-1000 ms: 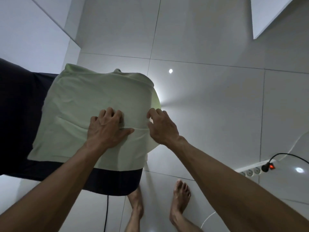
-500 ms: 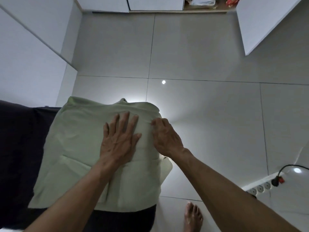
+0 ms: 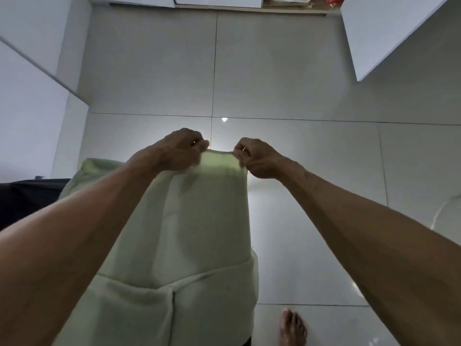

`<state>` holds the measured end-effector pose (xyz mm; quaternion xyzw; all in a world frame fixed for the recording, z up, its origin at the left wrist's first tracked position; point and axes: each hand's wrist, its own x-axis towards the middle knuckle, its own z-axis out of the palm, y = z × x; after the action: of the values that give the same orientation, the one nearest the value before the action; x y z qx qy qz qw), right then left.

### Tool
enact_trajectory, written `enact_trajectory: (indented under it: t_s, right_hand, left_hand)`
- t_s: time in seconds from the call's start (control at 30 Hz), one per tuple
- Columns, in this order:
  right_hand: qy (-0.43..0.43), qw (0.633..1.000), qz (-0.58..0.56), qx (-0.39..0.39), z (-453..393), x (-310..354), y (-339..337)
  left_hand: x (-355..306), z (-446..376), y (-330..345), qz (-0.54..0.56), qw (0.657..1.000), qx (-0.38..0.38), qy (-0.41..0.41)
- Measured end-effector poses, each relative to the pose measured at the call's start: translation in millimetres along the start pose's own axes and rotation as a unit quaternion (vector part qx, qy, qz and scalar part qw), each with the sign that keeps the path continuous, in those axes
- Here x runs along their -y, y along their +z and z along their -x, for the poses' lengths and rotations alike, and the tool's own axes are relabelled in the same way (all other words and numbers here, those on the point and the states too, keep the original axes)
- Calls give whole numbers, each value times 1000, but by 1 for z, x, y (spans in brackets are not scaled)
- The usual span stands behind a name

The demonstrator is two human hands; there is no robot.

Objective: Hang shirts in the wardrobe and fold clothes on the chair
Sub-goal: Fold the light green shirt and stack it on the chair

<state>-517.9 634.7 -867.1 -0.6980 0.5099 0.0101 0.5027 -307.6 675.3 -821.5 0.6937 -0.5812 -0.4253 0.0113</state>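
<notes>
Both grips are pinching the far edge of the pale green garment (image 3: 199,221): left hand (image 3: 180,151) is curling its fingers round one corner, right hand (image 3: 257,158) is doing the same on the other, with the edge stretching taut between them. Lifted panel is sloping down toward the person, its lower part lying folded over a dark surface (image 3: 27,196) at left. Tiled floor (image 3: 287,83) is showing beyond, a bare foot (image 3: 293,328) is standing at bottom right.
</notes>
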Motion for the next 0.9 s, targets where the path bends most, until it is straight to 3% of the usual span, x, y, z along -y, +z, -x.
enact_trajectory:
  t_s: [0.17, 0.23, 0.4, 0.53, 0.67, 0.77, 0.9]
  right_hand:
    - [32, 996, -33, 79, 5, -3, -10]
    - [16, 995, 18, 99, 7, -3, -14]
    - [-15, 994, 106, 0, 25, -5, -3]
    - [-43, 990, 115, -71, 56, -10, 1]
    - [-114, 940, 255, -195, 96, -6, 10]
    - [-136, 898, 345, -236, 124, -13, 25]
    - [-116, 877, 372, -279, 165, -13, 48]
  left_hand:
    - [14, 8, 0, -30, 998, 62, 15]
    - [14, 10, -6, -54, 997, 39, 33]
    - [5, 30, -14, -215, 972, -77, 55]
    - [2, 64, -21, -343, 934, -94, -12]
    - [-4, 108, -17, -415, 897, -135, -66]
    - [-7, 143, -4, -442, 878, -162, -84]
    - [-1, 201, 24, -459, 855, -216, -108]
